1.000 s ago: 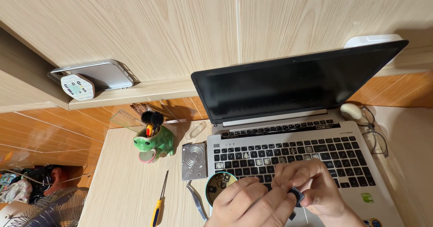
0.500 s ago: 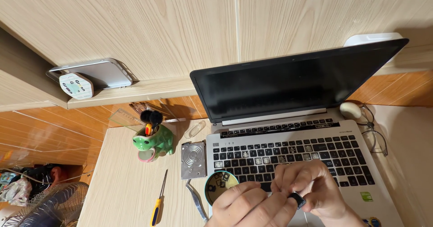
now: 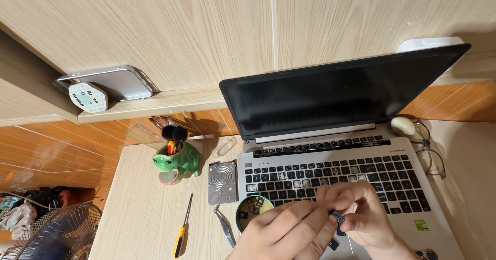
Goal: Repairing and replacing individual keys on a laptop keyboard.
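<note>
Head view, looking down at my own fingers over the desk:

- Pale wooden desk point(image 3: 139, 224) spreads out to the left of my fingers.
- Silver laptop with black keys and a dark screen point(image 3: 330, 167) lies directly under and beyond my fingers; several keycaps are missing from the rows just ahead of them.
- Compared with a second ago, both hands sit slightly further right over the lower keyboard, the pinch otherwise unchanged, so I judge the keycap work is continuing.
- Left hand point(image 3: 281, 234) comes in from below, fingers curled and pressing against the cap.
- Right hand point(image 3: 361, 213) arches over, fingertips clenched on the same piece.
- Round teal bowl holding loose keycaps point(image 3: 253, 211) sits just left of my left knuckles.
- Small black keycap point(image 3: 337, 218) is pinched between both hands' fingertips.
</note>
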